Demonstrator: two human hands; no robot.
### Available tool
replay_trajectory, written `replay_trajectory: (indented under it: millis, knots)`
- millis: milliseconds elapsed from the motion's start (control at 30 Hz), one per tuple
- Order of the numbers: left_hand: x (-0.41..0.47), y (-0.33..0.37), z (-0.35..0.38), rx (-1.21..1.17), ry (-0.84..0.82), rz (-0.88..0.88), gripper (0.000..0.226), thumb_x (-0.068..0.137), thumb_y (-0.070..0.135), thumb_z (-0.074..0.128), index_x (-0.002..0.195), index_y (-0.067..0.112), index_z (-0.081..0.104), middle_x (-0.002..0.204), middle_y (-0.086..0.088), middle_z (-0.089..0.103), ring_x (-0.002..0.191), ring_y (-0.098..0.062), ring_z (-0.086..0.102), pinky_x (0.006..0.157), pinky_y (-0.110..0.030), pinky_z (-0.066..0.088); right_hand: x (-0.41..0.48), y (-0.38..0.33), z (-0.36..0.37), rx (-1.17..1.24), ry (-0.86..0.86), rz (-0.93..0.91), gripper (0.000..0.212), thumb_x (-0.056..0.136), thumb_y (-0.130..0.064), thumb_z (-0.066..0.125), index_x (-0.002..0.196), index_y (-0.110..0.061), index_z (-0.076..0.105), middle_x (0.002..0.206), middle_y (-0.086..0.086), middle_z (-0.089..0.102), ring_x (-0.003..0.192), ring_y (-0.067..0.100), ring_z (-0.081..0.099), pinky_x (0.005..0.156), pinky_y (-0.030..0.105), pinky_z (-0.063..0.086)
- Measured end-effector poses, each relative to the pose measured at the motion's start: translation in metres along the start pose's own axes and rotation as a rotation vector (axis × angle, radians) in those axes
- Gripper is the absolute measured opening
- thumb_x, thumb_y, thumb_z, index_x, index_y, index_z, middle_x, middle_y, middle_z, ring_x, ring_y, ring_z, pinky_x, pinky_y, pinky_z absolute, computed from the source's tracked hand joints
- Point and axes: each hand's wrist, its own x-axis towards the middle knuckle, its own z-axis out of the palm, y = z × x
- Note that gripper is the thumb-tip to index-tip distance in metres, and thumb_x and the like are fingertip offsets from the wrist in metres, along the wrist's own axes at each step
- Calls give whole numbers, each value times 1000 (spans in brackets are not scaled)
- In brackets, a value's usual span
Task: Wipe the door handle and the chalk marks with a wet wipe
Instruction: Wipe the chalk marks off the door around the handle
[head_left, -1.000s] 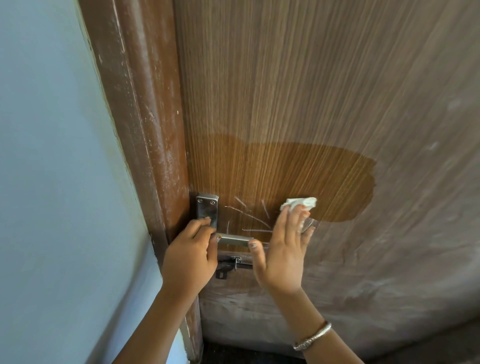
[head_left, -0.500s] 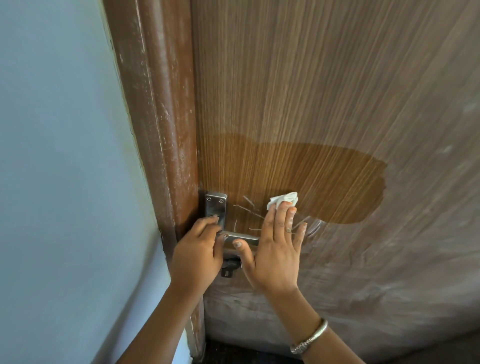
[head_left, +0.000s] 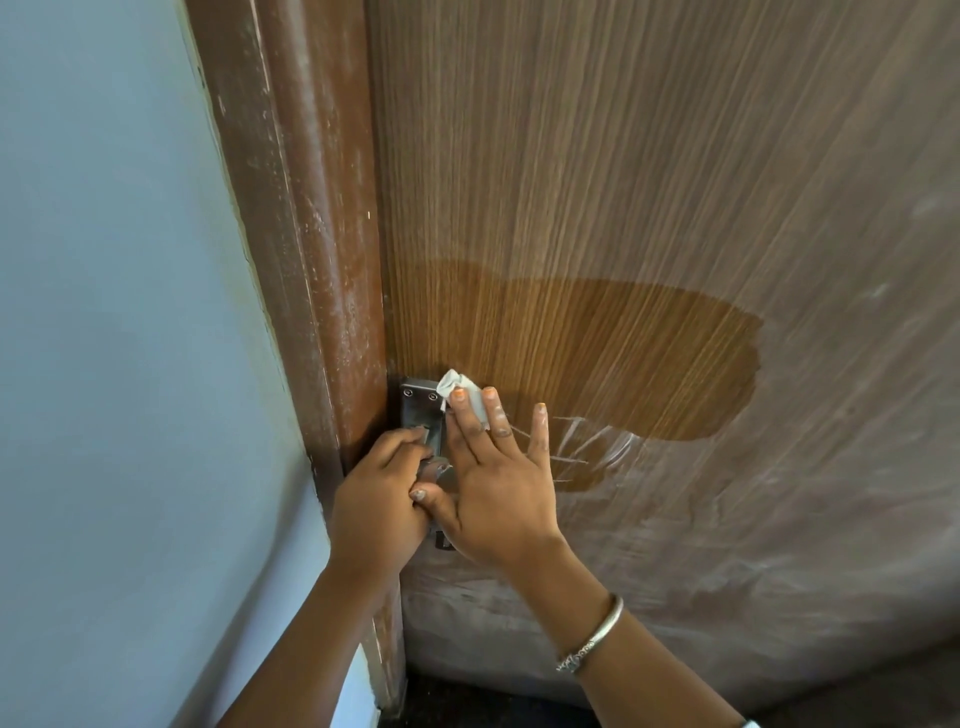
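The right hand (head_left: 493, 499) has slid left across the door (head_left: 649, 156) since a moment ago — the wet wipe (head_left: 460, 392) is now up against the top corner of the metal plate (head_left: 418, 410); before, it sat further right over the chalk marks (head_left: 582, 441); the hand lies flat with its fingers (head_left: 501, 421) spread, pressing the white wipe under the fingertips; the chalk marks now show as thin white lines just right of the hand, at the low edge of the dark wet patch (head_left: 597, 353); the left hand (head_left: 376, 499) is closed around the door handle (head_left: 436, 470) — most of the handle is hidden; a silver bangle (head_left: 592, 642) sits on the right wrist; the brown door frame (head_left: 306, 234) stands left of the plate, beside the pale blue wall (head_left: 114, 312).
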Motion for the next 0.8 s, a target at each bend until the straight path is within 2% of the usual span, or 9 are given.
replay_trajectory:
  millis: [67,133,233,367,533,633,700,800]
  knots:
    - [0,0,-2,4,-14,3,20,73,12,66,89,0,70,99,-13,69,73,-30,67,55,-30,54,-3,-2,-3,-7,-25,33,84,88,-70,8,142,-12,37,153,0,29,142,27,15,110,61,4]
    - [1,0,-4,2,-19,-1,20,73,13,67,89,1,70,99,-13,69,75,-29,67,57,-28,52,-9,-2,-2,-7,-44,73,89,87,-72,4,141,-11,39,153,1,28,142,29,13,110,62,8]
    - [2,1,-4,-6,-8,-20,14,75,11,70,85,3,70,99,-10,69,75,-26,68,60,-23,48,-21,6,2,-9,-56,149,98,81,-80,0,147,-11,19,156,1,8,143,32,-6,110,61,-5]
    - [3,4,-2,-25,3,-57,17,68,4,77,84,2,71,99,-9,70,75,-24,68,60,-26,52,-31,16,-1,50,-17,253,96,81,-79,1,146,-9,12,155,4,5,142,33,-7,111,59,-5]
    - [3,4,-1,-16,13,-39,14,74,10,70,85,1,70,100,-11,69,73,-28,67,55,-32,55,-21,7,-2,90,-37,167,101,78,-80,-4,147,-7,5,155,7,-3,141,27,-18,112,55,-10]
    - [2,4,-2,-13,-9,-25,20,72,12,64,88,0,69,100,-13,69,75,-31,67,54,-34,54,-14,2,0,56,-58,47,99,78,-79,-9,149,-12,4,158,4,2,140,24,-23,112,54,-14]
    - [2,5,-4,-11,-12,-16,20,74,13,62,88,1,70,99,-12,69,75,-30,67,54,-32,53,-14,1,1,36,-60,43,98,78,-78,-8,150,-13,8,158,3,5,141,25,-19,112,55,-13]
    - [3,6,-4,-1,1,-16,15,74,12,66,85,2,70,97,-11,70,73,-27,68,55,-29,52,-22,8,1,21,-50,105,95,81,-78,0,149,-13,16,156,1,9,143,31,-7,112,60,-2]
